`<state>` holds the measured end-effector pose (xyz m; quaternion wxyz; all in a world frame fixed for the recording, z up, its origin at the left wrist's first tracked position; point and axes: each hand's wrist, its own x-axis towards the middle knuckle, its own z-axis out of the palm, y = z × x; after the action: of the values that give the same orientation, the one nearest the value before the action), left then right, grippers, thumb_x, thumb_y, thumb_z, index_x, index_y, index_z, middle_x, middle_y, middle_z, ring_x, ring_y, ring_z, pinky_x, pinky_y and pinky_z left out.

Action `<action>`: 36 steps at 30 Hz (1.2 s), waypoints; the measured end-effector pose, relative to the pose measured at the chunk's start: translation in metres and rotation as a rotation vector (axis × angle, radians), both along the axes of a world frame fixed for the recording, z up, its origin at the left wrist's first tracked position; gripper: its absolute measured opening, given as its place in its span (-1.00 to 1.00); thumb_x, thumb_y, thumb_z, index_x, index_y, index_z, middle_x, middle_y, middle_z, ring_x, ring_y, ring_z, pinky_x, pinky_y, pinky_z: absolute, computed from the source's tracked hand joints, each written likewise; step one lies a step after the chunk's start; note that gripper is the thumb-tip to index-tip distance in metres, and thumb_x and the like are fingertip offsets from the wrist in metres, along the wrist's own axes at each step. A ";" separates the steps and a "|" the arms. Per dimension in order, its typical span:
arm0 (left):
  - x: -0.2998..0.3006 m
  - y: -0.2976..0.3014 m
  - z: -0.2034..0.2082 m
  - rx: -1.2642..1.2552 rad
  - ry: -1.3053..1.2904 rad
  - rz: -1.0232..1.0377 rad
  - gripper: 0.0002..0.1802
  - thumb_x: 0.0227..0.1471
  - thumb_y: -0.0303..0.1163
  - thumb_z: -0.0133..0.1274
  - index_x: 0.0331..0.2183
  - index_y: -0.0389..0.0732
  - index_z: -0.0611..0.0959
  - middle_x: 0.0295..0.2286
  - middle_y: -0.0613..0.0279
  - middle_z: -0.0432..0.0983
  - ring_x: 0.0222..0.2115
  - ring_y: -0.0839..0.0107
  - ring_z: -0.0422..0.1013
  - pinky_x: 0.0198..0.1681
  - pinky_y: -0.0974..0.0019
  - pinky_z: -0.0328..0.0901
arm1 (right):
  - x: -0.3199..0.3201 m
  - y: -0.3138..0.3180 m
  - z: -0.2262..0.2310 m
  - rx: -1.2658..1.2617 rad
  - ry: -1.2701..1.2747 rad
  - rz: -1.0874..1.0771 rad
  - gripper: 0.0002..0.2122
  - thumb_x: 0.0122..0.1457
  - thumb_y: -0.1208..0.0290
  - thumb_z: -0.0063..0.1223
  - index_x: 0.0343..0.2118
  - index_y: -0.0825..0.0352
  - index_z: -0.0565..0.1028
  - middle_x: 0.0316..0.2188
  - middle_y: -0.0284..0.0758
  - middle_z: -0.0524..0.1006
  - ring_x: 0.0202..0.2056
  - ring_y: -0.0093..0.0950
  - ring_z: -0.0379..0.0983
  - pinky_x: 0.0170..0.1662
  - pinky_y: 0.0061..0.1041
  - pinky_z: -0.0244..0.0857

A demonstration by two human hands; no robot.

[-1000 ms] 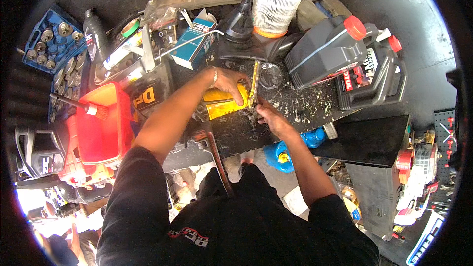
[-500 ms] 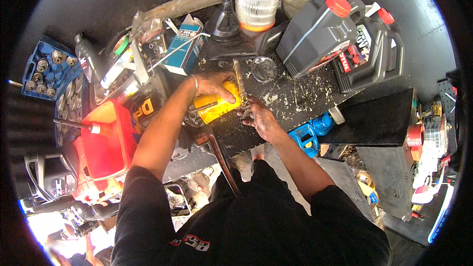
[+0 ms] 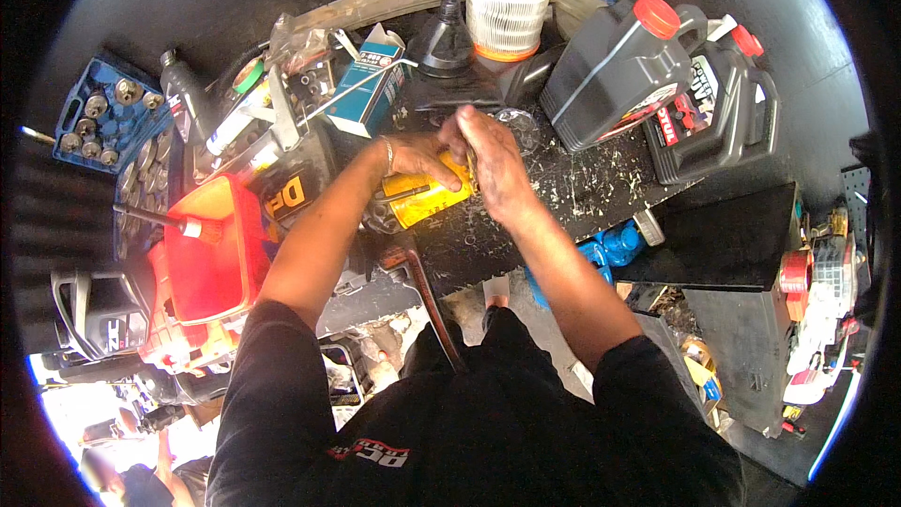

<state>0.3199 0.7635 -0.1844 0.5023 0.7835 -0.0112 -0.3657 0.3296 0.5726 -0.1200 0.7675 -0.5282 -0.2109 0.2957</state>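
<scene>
Gripping a yellow cylinder (image 3: 434, 203) with my left hand (image 3: 419, 160): thumb along the near side, fingers hooked over the top, can pinched between them. It lies slanted above the black bench (image 3: 601, 164), in front of the black funnel (image 3: 443, 45).

Right hand (image 3: 497, 169) at the cylinder's right end: fingers straight, close together, tips pointing away from me, palm turned to that end. How hard it presses, cannot tell; the contact is hidden.

Risks, my judgement. The curved wall looks smooth and my right palm looks smudged; if grime is on the left too, a sideways push could roll or slide the cylinder out of the pinch. Too hard a push might drive it left toward the dark case (image 3: 296, 186). A clear round dish (image 3: 519, 131) sits just beyond my right fingers; overshoot could knock it. A long reddish handle (image 3: 434, 305) juts past the bench's front edge; leaning in might catch it.
</scene>
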 end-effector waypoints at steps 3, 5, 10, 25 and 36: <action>0.001 -0.004 0.004 -0.020 -0.036 -0.038 0.05 -0.34 0.06 0.44 0.13 -0.26 0.42 0.01 0.03 0.49 0.01 0.22 0.40 0.12 0.19 0.25 | -0.019 0.003 -0.011 0.119 -0.054 -0.205 -0.56 0.37 0.00 -0.10 -0.54 0.24 0.38 -0.58 -0.51 0.25 -0.49 -0.63 0.10 -0.39 -0.56 -0.02; 0.000 -0.007 0.005 0.056 -0.101 -0.032 0.12 -0.37 0.07 0.45 0.17 -0.26 0.38 0.03 0.01 0.48 0.04 0.19 0.40 0.14 0.20 0.24 | -0.019 0.003 -0.016 0.113 -0.018 -0.284 -0.56 0.37 0.01 -0.10 -0.58 0.21 0.31 -0.60 -0.51 0.20 -0.50 -0.64 0.06 -0.40 -0.55 -0.05; -0.006 -0.008 0.008 0.078 -0.026 -0.013 0.20 -0.40 0.08 0.45 0.23 -0.22 0.33 0.07 -0.03 0.47 0.07 0.13 0.40 0.16 0.20 0.25 | -0.033 0.002 -0.020 0.139 -0.041 -0.306 -0.56 0.36 0.05 -0.05 -0.61 0.21 0.27 -0.63 -0.52 0.17 -0.53 -0.64 0.04 -0.41 -0.55 -0.08; -0.018 -0.023 0.015 0.002 -0.110 -0.026 -0.13 -0.36 -0.11 0.49 0.04 -0.08 0.51 -0.13 0.10 0.58 -0.12 0.21 0.50 -0.03 0.18 0.37 | -0.061 -0.015 -0.024 0.187 -0.115 -0.412 -0.58 0.32 0.12 -0.05 -0.63 0.24 0.24 -0.63 -0.46 0.16 -0.54 -0.62 0.03 -0.42 -0.52 -0.13; -0.019 -0.019 0.001 -0.082 -0.143 -0.058 -0.10 -0.41 -0.19 0.52 0.04 -0.09 0.48 -0.16 0.08 0.58 -0.16 0.22 0.52 -0.11 0.17 0.42 | -0.065 -0.025 -0.031 0.173 -0.219 -0.346 -0.57 0.26 0.11 -0.03 -0.66 0.26 0.23 -0.66 -0.44 0.16 -0.54 -0.58 0.05 -0.42 -0.48 -0.12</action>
<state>0.3011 0.7450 -0.1836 0.5212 0.7857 -0.0845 -0.3224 0.2647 0.5480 -0.1511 0.8217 -0.5178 -0.2238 0.0811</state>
